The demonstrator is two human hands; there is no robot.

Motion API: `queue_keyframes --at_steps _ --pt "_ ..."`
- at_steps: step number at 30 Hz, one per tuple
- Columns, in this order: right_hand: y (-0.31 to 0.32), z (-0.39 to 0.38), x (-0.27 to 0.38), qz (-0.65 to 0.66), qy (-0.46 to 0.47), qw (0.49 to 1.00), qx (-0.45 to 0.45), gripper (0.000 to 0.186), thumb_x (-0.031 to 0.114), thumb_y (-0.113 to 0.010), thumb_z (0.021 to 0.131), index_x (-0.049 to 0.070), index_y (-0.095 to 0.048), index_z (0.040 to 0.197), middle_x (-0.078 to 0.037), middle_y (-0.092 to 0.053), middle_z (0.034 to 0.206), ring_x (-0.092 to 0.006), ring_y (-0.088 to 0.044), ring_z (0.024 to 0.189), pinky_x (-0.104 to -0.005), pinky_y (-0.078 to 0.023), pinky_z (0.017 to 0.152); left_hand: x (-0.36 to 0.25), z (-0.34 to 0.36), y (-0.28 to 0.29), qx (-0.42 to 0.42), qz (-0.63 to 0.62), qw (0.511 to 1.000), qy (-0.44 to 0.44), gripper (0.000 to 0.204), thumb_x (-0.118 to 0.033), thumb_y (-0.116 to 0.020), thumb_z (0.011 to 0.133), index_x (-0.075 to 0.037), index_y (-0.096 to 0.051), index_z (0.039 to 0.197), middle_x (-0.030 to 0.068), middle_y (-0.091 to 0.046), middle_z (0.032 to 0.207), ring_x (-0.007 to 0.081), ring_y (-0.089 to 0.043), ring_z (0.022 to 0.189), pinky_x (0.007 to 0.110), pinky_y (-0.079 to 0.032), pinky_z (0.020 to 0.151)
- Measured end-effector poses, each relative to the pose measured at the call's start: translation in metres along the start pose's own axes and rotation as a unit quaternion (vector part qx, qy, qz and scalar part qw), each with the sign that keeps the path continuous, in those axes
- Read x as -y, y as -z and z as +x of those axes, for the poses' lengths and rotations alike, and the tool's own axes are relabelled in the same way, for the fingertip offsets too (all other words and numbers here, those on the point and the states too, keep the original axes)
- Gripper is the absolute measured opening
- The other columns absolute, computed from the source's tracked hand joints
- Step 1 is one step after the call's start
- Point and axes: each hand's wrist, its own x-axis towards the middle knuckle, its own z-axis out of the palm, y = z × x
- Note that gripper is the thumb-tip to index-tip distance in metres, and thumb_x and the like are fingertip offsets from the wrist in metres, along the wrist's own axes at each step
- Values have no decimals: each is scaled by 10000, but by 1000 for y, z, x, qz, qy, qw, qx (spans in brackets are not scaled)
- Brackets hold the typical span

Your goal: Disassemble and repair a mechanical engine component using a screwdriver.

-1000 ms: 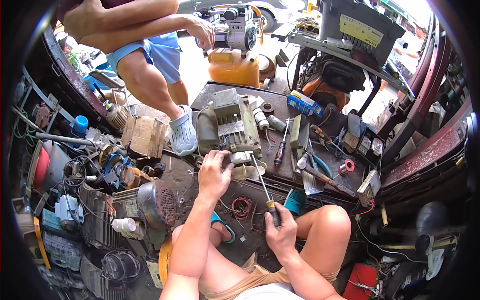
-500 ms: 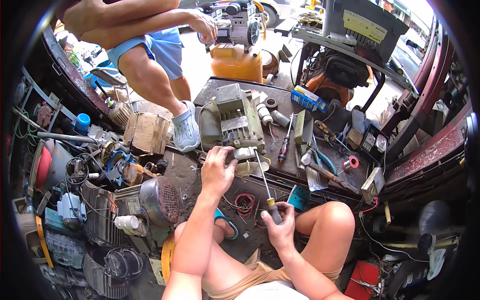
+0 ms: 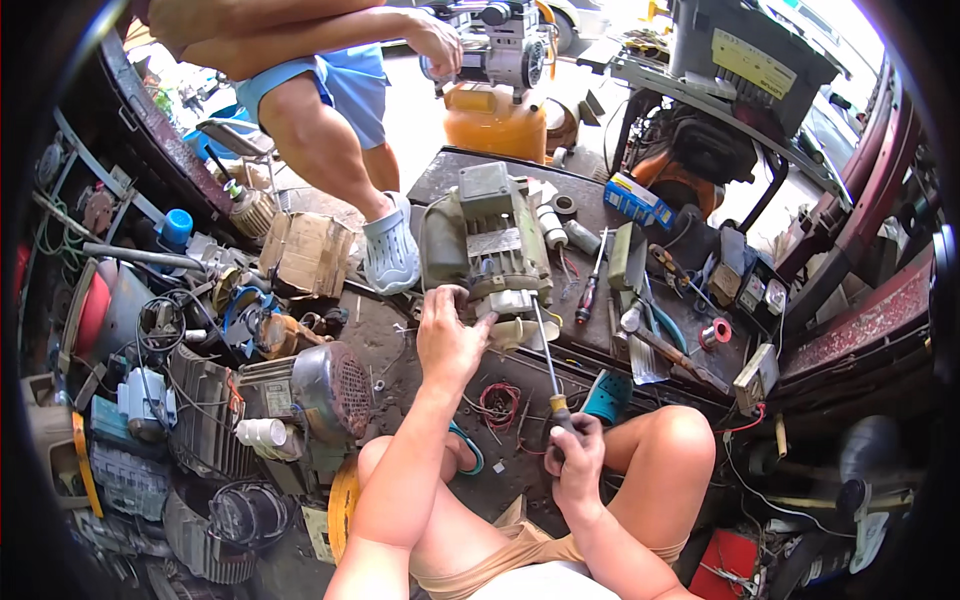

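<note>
A greenish-grey electric motor (image 3: 497, 243) lies on the low dark bench, a box on its top and a pale fitting (image 3: 508, 303) at its near end. My left hand (image 3: 450, 338) grips this near end, fingers curled at its left edge and thumb by the fitting. In my right hand (image 3: 577, 460) is the handle of a long screwdriver (image 3: 548, 355), closed in the fingers. Its shaft slants up and away, and the tip meets the motor just right of the fitting. Whether the tip sits in a screw is too small to tell.
A second screwdriver (image 3: 590, 285), a solder spool (image 3: 715, 333) and a blue box (image 3: 640, 203) lie on the bench. Another person's clog (image 3: 391, 250) stands against its left side. Old motors (image 3: 330, 392) crowd the floor at left. Red wire (image 3: 497, 403) lies below the bench.
The whole view has shifted, so the bench and motor appear further right. My right hand keeps its grip on the screwdriver, turned slightly with the knuckles more upward. My left hand stays at the motor.
</note>
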Motion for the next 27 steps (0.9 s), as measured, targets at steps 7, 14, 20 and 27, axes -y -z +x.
queue_keyframes --at_steps 7,14,20,27 --pt "-7 -8 -8 -253 197 947 -31 344 199 -758 969 5 -556 1169 -59 -639 951 -102 -585 758 -272 -522 725 5 2 6 161 -31 950 264 563 -430 -896 805 3 -751 1134 163 -785 1082 293 -750 946 393 -571 896" --pt "10 4 13 463 -352 803 127 333 349 -536 1075 37 -567 1189 -40 -584 852 -96 -403 474 -243 -315 429 49 -10 -20 144 -305 899 280 454 -360 -823 921 18 -729 1156 60 -769 987 180 -727 826 309 -577 747" --pt "1 1 12 305 -253 891 223 352 338 -640 1026 31 -583 1188 -55 -602 799 -95 -486 540 -238 -393 486 44 -3 -14 135 -415 795 421 367 -387 -768 973 -28 -751 1045 29 -735 812 93 -606 579 241 -423 515" --pt "-14 -5 2 -332 272 903 1 331 170 -710 977 14 -579 1237 -82 -655 913 -159 -599 622 -279 -521 624 39 -8 -20 103 -412 796 432 421 -433 -809 941 -23 -748 1012 21 -711 771 94 -564 533 262 -412 482"
